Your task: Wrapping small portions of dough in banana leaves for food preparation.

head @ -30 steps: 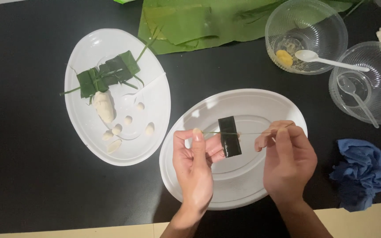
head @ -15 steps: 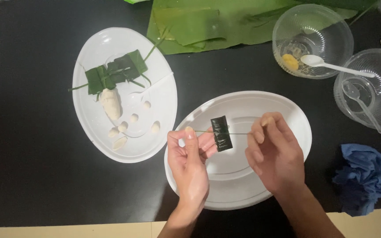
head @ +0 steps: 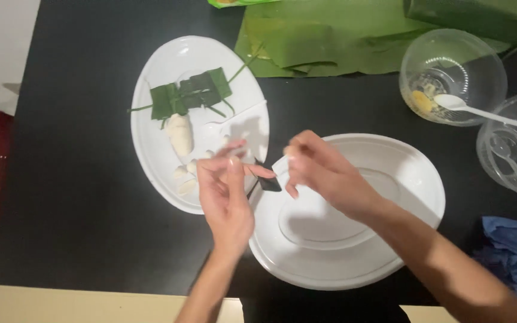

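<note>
- I'm looking down on a black table (head: 79,149) with a pale floor strip at its near edge; banana leaves (head: 330,42) lie along the far side.
- Two white oval plates sit side by side: the left plate (head: 151,107) carries folded leaf parcels (head: 192,96) and pale dough pieces (head: 181,134); the near plate (head: 390,239) is bare.
- Clear bowls (head: 450,75) with plastic spoons stand far right, a blue cloth (head: 513,251) near right.
- My left hand (head: 225,191) has fingers narrowed, pinching a small dark leaf piece (head: 268,183) between the plates.
- My right hand (head: 321,173) curls beside it, fingertips close together; I cannot tell if they touch the piece.
</note>
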